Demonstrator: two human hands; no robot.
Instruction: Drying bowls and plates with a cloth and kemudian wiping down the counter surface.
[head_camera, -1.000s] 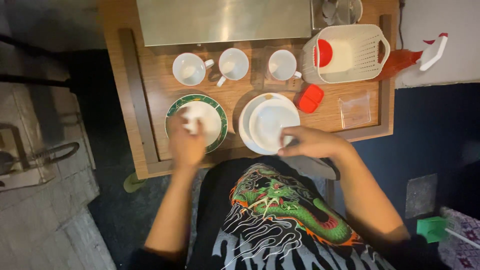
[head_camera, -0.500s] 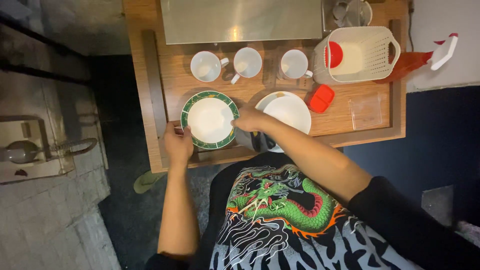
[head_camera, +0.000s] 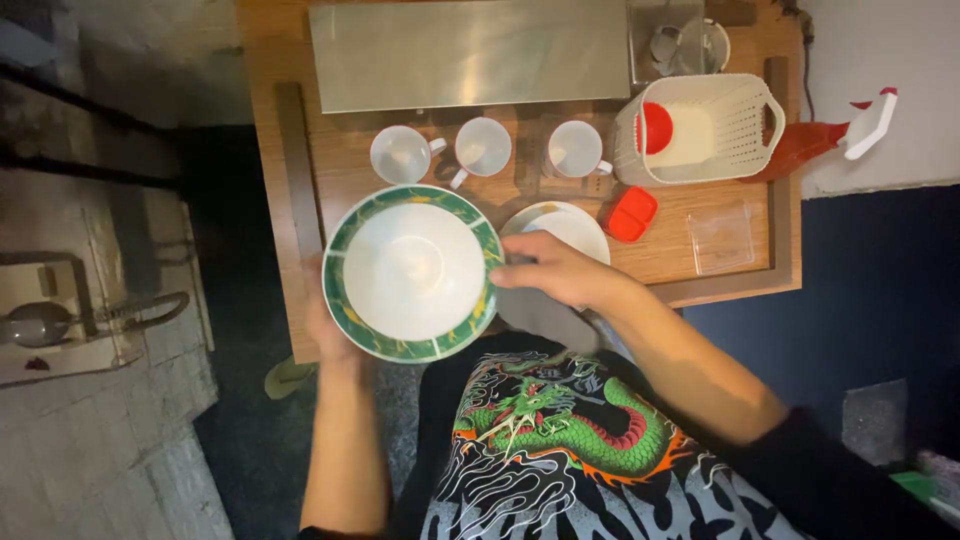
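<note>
Two hands hold one green-rimmed plate (head_camera: 413, 272), lifted above the near edge of the wooden bench (head_camera: 340, 170) and tipped toward the camera. The left hand (head_camera: 335, 335) is under the plate's near-left rim, mostly hidden by it, so only the palm edge shows; its fingers curl out of sight around the rim. The right hand (head_camera: 555, 270) grips the right rim, fingers (head_camera: 520, 245) closed on it.

Behind the right hand lies a white plate (head_camera: 570, 222), partly covered. Beyond it, three white cups (head_camera: 483, 147) stand in a row. A small red box (head_camera: 632, 214) sits just beside the white plate, and a clear square container (head_camera: 722, 238), hard to make out, lies to its right. A white basket (head_camera: 705, 128) holds a round red lid and something pale. Beside it lies a red spray bottle (head_camera: 815, 140) with a white trigger, over the bench edge. A grey metal sheet (head_camera: 470, 50) covers the far part, cut off at the top. A glass jar (head_camera: 690, 40) at the far corner is blurred.
</note>
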